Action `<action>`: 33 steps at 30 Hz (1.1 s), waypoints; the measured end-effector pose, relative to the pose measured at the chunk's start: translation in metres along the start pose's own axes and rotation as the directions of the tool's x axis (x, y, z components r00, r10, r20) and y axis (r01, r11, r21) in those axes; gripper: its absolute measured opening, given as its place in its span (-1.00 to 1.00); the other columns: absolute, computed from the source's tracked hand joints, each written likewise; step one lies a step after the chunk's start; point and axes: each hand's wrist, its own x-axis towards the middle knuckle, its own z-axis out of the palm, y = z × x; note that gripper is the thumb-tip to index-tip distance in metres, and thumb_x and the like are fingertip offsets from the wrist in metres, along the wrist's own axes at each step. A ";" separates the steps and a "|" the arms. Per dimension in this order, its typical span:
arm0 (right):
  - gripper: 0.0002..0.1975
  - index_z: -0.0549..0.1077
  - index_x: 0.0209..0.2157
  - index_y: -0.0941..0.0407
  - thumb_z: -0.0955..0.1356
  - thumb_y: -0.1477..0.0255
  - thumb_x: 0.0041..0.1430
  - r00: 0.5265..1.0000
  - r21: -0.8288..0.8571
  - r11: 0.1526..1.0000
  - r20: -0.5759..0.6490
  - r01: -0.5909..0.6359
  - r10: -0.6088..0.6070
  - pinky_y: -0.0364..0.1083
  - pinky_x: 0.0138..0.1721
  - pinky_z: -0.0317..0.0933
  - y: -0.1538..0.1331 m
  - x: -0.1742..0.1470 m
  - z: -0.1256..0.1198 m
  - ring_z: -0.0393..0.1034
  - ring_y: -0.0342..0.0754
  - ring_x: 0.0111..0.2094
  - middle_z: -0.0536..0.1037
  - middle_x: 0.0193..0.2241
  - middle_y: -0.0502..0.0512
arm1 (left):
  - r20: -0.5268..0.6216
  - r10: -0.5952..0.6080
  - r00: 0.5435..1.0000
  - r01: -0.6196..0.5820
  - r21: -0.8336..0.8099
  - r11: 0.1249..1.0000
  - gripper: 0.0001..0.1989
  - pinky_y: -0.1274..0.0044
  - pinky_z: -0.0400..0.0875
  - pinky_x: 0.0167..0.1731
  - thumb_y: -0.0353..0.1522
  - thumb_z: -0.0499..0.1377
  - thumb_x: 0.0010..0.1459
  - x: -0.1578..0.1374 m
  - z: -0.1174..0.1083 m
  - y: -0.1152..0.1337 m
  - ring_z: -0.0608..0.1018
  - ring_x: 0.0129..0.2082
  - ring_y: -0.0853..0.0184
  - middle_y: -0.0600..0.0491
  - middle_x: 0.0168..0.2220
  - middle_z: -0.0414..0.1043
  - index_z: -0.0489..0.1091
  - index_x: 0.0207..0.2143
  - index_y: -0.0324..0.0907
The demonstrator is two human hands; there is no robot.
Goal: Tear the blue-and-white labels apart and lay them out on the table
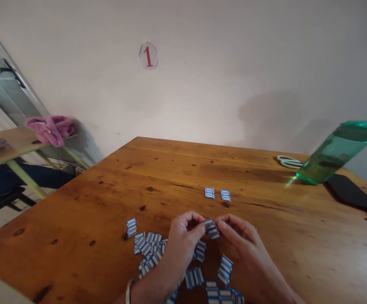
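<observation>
My left hand (pixel 186 236) pinches a small sheet of blue-bordered white labels (pixel 213 230) between thumb and index finger, a little above the table. At the sheet's right edge, the closed thumb and fingertips of my right hand (pixel 238 232) grip it too. Below and around my left hand lies a loose pile of similar sheets (pixel 152 249), partly hidden by the hand and forearm. Single sheets lie nearer me, one (pixel 225 269) beside my right wrist and another (pixel 194 278) between the forearms. Farther off, two sheets (pixel 209 193) (pixel 225 195) rest side by side.
The wooden table (pixel 171 169) meets a pale wall behind. On the right stand a green translucent bottle (pixel 338 152), a coiled white cable (pixel 289 161) and a flat black object (pixel 351 192). Pink cloth (pixel 52 128) lies on another table at left. One label sheet (pixel 132 227) sits left of the pile.
</observation>
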 end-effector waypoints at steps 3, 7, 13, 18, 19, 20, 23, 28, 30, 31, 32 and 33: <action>-0.69 0.38 -0.54 0.17 0.38 0.18 -0.09 0.999 -0.096 0.995 -0.009 0.037 -0.038 -0.21 -0.60 0.12 0.002 0.003 -0.004 0.24 -0.17 -0.60 0.39 -0.63 -0.02 | -0.004 -0.011 1.000 0.011 0.011 1.000 -0.94 0.61 0.25 -0.50 -0.41 0.19 -0.19 0.000 0.001 0.002 0.37 -0.56 0.43 0.13 -0.62 0.34 0.35 -0.61 -0.23; -0.71 0.38 -0.56 0.16 0.39 0.20 -0.12 0.996 -0.201 0.976 -0.012 0.087 -0.092 -0.24 -0.66 0.02 0.005 0.004 -0.003 0.14 -0.22 -0.65 0.34 -0.67 -0.06 | -0.003 0.014 1.000 -0.014 0.080 0.997 -0.93 0.63 0.22 -0.53 -0.41 0.19 -0.19 -0.001 0.002 0.003 0.35 -0.58 0.44 0.14 -0.64 0.32 0.35 -0.62 -0.23; -0.76 0.38 -0.61 0.16 0.36 0.27 -0.10 0.988 -0.363 0.924 -0.043 0.122 -0.147 -0.23 -0.65 -0.03 0.004 0.004 -0.004 0.09 -0.22 -0.66 0.30 -0.70 -0.08 | 0.015 0.093 0.996 -0.094 0.246 0.965 -0.92 0.63 0.18 -0.58 -0.41 0.16 -0.15 0.000 0.001 0.005 0.32 -0.61 0.44 0.16 -0.66 0.28 0.34 -0.63 -0.22; -0.81 0.37 -0.64 0.16 0.35 0.34 -0.11 0.987 -0.429 0.893 -0.017 0.138 -0.160 -0.23 -0.64 -0.04 0.000 0.004 -0.004 0.09 -0.22 -0.64 0.28 -0.70 -0.09 | 0.038 0.144 0.989 -0.149 0.304 0.941 -0.91 0.61 0.20 -0.56 -0.41 0.13 -0.11 0.000 0.000 0.003 0.34 -0.60 0.42 0.16 -0.64 0.29 0.32 -0.62 -0.20; -0.80 0.35 -0.64 0.16 0.35 0.34 -0.12 0.989 -0.414 0.902 -0.018 0.124 -0.145 -0.23 -0.65 -0.06 0.000 0.004 -0.004 0.07 -0.22 -0.65 0.26 -0.71 -0.10 | 0.045 0.148 0.988 -0.154 0.312 0.938 -0.91 0.61 0.21 -0.55 -0.41 0.12 -0.11 0.001 0.000 0.003 0.35 -0.59 0.41 0.15 -0.64 0.29 0.32 -0.62 -0.20; -0.79 0.34 -0.65 0.16 0.36 0.33 -0.13 0.992 -0.389 0.915 -0.020 0.106 -0.123 -0.22 -0.66 -0.07 0.001 0.004 -0.004 0.06 -0.23 -0.66 0.25 -0.72 -0.10 | 0.053 0.152 0.987 -0.160 0.318 0.935 -0.92 0.60 0.22 -0.55 -0.42 0.12 -0.11 0.001 0.000 0.002 0.35 -0.59 0.41 0.15 -0.64 0.30 0.32 -0.62 -0.20; -0.76 0.31 -0.67 0.15 0.38 0.29 -0.18 0.996 -0.289 0.955 -0.049 0.059 -0.076 -0.22 -0.68 -0.09 0.001 0.007 -0.006 0.04 -0.23 -0.69 0.24 -0.75 -0.11 | 0.074 0.187 0.980 -0.200 0.319 0.926 -0.95 0.59 0.26 -0.50 -0.43 0.11 -0.09 0.003 -0.001 -0.001 0.40 -0.53 0.38 0.12 -0.58 0.36 0.35 -0.56 -0.20; -0.76 0.35 -0.65 0.17 0.40 0.29 -0.21 0.973 -0.263 0.964 -0.230 -0.047 -0.015 -0.23 -0.69 -0.16 -0.011 0.018 -0.037 0.01 -0.28 -0.71 0.25 -0.75 -0.13 | 0.042 0.270 0.962 -0.269 0.324 0.907 -0.92 0.56 0.31 -0.37 -0.45 0.08 -0.05 0.007 -0.004 -0.004 0.46 -0.41 0.33 0.06 -0.46 0.43 0.37 -0.46 -0.20; -0.78 0.36 -0.64 0.19 0.40 0.33 -0.19 0.960 -0.290 0.954 -0.280 -0.074 -0.011 -0.23 -0.72 -0.24 -0.020 0.028 -0.057 -0.07 -0.31 -0.74 0.17 -0.78 -0.18 | 0.040 0.283 0.958 -0.281 0.329 0.902 -0.91 0.56 0.31 -0.38 -0.43 0.07 -0.03 0.007 -0.006 -0.005 0.46 -0.41 0.33 0.05 -0.46 0.43 0.37 -0.45 -0.20; -0.80 0.35 -0.65 0.19 0.39 0.37 -0.16 0.953 -0.305 0.947 -0.305 -0.096 -0.002 -0.23 -0.72 -0.25 -0.024 0.033 -0.066 -0.08 -0.31 -0.75 0.15 -0.80 -0.19 | 0.040 0.288 0.957 -0.285 0.333 0.899 -0.90 0.56 0.31 -0.39 -0.42 0.07 -0.02 0.007 -0.006 -0.004 0.47 -0.41 0.33 0.05 -0.46 0.44 0.38 -0.45 -0.20; -0.80 0.34 -0.65 0.19 0.38 0.40 -0.11 0.944 -0.323 0.939 -0.331 -0.122 0.009 -0.24 -0.73 -0.24 -0.027 0.039 -0.075 -0.09 -0.32 -0.76 0.13 -0.80 -0.20 | 0.040 0.293 0.955 -0.289 0.335 0.897 -0.90 0.56 0.31 -0.40 -0.41 0.07 -0.01 0.007 -0.007 -0.004 0.47 -0.42 0.32 0.05 -0.47 0.44 0.38 -0.45 -0.20; -0.79 0.32 -0.66 0.20 0.35 0.43 -0.04 0.933 -0.341 0.927 -0.359 -0.156 0.025 -0.24 -0.74 -0.21 -0.030 0.045 -0.081 -0.08 -0.32 -0.77 0.13 -0.80 -0.20 | 0.039 0.299 0.954 -0.294 0.337 0.895 -0.89 0.56 0.31 -0.41 -0.41 0.07 0.00 0.007 -0.007 -0.004 0.47 -0.43 0.33 0.06 -0.48 0.44 0.38 -0.46 -0.19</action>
